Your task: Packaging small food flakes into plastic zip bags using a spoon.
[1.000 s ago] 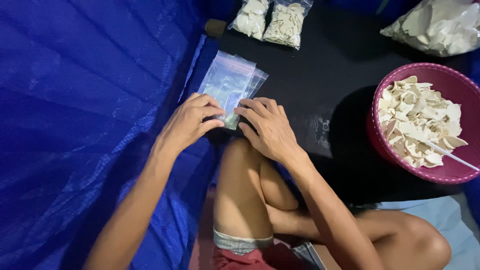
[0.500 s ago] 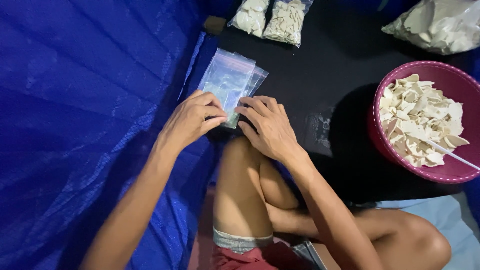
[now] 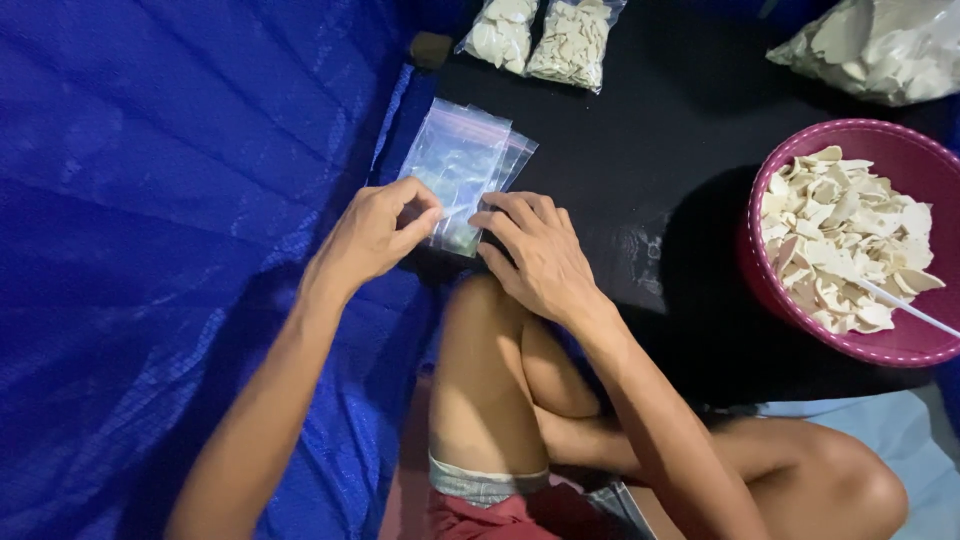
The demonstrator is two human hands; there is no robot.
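A small stack of empty clear plastic zip bags [image 3: 462,172] lies on the dark floor where it meets the blue tarp. My left hand [image 3: 377,232] pinches the near edge of the stack between thumb and fingers. My right hand [image 3: 533,255] rests beside it, its fingertips on the same near edge of the bags. Both hands sit just beyond my bent knee [image 3: 485,330].
A pink basin [image 3: 775,290] full of pale chips, with a white utensil handle [image 3: 905,308] in it, stands at the right. Two filled clear bags [image 3: 545,35] lie at the top, a large bag of chips [image 3: 885,45] at the top right. Blue tarp [image 3: 170,200] covers the left.
Both hands stay on the near edge of the bag stack; the fingers have shifted only slightly.
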